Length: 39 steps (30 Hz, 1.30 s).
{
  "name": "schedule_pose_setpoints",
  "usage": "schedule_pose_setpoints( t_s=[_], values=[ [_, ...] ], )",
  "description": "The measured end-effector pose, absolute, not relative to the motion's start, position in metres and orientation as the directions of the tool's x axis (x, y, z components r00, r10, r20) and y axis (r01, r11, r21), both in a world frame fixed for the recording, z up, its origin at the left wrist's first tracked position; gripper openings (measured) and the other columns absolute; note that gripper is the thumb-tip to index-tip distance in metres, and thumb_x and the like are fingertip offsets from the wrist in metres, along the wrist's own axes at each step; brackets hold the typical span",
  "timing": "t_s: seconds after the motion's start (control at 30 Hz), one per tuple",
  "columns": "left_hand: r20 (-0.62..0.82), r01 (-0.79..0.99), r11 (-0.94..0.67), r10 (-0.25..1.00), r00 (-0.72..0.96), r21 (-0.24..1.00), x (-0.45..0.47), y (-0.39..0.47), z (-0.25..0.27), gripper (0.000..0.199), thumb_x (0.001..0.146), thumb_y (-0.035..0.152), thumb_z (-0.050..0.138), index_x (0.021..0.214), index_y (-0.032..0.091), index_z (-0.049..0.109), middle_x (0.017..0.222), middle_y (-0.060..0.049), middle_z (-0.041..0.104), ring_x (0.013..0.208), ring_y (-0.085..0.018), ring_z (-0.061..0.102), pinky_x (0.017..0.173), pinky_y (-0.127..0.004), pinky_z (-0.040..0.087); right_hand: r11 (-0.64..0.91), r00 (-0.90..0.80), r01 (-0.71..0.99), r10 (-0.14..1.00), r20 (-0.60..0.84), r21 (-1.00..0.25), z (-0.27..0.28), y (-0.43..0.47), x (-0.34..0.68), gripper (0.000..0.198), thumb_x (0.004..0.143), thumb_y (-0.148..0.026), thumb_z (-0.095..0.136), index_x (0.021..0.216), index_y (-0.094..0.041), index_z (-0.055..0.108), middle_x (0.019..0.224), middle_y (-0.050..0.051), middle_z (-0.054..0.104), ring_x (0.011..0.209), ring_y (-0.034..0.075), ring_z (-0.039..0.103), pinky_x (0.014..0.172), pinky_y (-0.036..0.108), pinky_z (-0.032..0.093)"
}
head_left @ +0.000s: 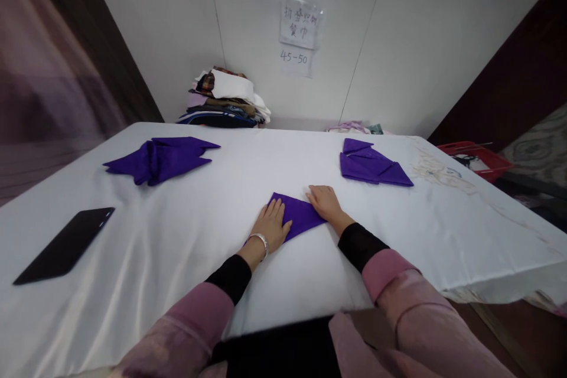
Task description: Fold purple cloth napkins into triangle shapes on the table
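Observation:
A folded purple cloth napkin (302, 217) lies on the white-covered table in front of me, its outline narrowing to the right. My left hand (271, 225), with a silver bracelet at the wrist, rests flat on the napkin's left part, fingers spread. Over the napkin's right corner lies my right hand (326, 204), palm down, its fingers reaching left past the upper edge; the thumb and that corner are partly hidden beneath it. Neither hand lifts the cloth.
A folded purple napkin (166, 159) lies back left, another purple napkin (374, 164) back right. A dark tablet (66, 245) sits at the left. Behind the white tablecloth (274, 156) are stacked clothes (225, 100) and a wall sign (301, 23). A red basket (485, 162) stands beyond the right edge.

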State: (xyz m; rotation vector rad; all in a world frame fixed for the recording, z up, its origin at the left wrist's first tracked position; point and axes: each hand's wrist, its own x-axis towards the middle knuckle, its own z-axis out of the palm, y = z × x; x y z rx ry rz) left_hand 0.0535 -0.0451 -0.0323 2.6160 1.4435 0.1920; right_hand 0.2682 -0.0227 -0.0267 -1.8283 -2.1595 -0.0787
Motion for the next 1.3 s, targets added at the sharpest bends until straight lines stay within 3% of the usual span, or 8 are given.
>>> schedule_pose_setpoints(
  t_s=[0.2,0.33,0.47,0.6,0.77,0.97,1.3],
  values=[
    [0.039,0.827,-0.524,0.848,0.528,0.203,0.054,-0.044,-0.034,0.062,0.088,0.045,0.027,0.136,0.007,0.033,0.147,-0.014,0.026,0.137,-0.025,0.016,0.110,-0.042,0.016,0.093,-0.049,0.984,0.960,0.276,-0.151,-0.023,-0.029,0.307,0.032,0.093,-0.032,0.036,0.111,-0.017,0.057,0.109,0.009,0.063,0.105,0.021,0.052,0.091,0.033,0.030],
    [0.049,0.829,-0.521,0.851,0.523,0.203,0.054,-0.044,-0.036,0.061,0.088,0.045,0.028,0.136,0.008,0.034,0.147,-0.013,0.027,0.136,-0.025,0.018,0.109,-0.042,0.016,0.042,0.015,0.985,0.943,0.331,-0.165,-0.012,-0.036,0.307,0.038,0.094,-0.032,0.031,0.116,-0.014,0.054,0.117,0.012,0.060,0.109,0.022,0.051,0.094,0.036,0.030],
    [0.071,0.831,-0.524,0.851,0.521,0.187,0.055,-0.044,-0.037,0.061,0.088,0.045,0.028,0.136,0.008,0.034,0.146,-0.013,0.027,0.136,-0.025,0.018,0.110,-0.042,0.016,0.253,-0.151,0.936,0.917,0.370,-0.245,-0.006,-0.048,0.259,0.044,0.094,-0.038,0.028,0.126,-0.015,0.048,0.130,0.010,0.051,0.124,0.020,0.040,0.103,0.037,0.024],
    [0.037,0.826,-0.534,0.843,0.537,0.178,0.053,-0.045,-0.036,0.061,0.087,0.040,0.030,0.138,0.005,0.029,0.147,-0.014,0.026,0.136,-0.026,0.017,0.110,-0.041,0.015,0.489,-0.451,0.826,0.872,0.190,-0.281,-0.014,-0.059,0.212,0.056,0.091,-0.049,0.031,0.139,-0.020,0.031,0.145,0.008,0.031,0.135,0.021,0.020,0.108,0.043,0.015],
    [0.035,0.823,-0.540,0.839,0.543,0.177,0.054,-0.046,-0.037,0.060,0.086,0.035,0.030,0.139,0.007,0.027,0.148,-0.014,0.024,0.137,-0.025,0.015,0.110,-0.042,0.015,0.441,-0.454,0.845,0.891,0.030,-0.302,-0.027,-0.057,0.208,0.068,0.089,-0.058,0.024,0.142,-0.016,0.023,0.148,0.011,0.020,0.137,0.022,0.012,0.109,0.044,0.008],
    [0.029,0.844,-0.497,0.864,0.502,0.203,0.044,-0.047,-0.037,0.055,0.088,0.037,0.029,0.138,0.013,0.030,0.148,-0.011,0.024,0.137,-0.025,0.015,0.109,-0.048,0.015,0.451,-0.463,0.847,0.886,0.024,-0.283,-0.031,-0.054,0.212,0.068,0.089,-0.060,0.021,0.142,-0.018,0.023,0.149,0.009,0.020,0.138,0.021,0.011,0.109,0.044,0.007],
    [0.060,0.956,-0.243,0.970,0.237,0.164,-0.046,-0.067,-0.027,0.048,0.091,0.035,0.028,0.135,0.017,0.036,0.144,-0.010,0.035,0.134,-0.026,0.024,0.107,-0.053,0.019,0.458,-0.465,0.861,0.885,0.023,-0.221,-0.031,-0.055,0.210,0.073,0.086,-0.064,0.020,0.142,-0.017,0.024,0.149,0.009,0.019,0.138,0.022,0.009,0.109,0.044,0.007]
  ],
)
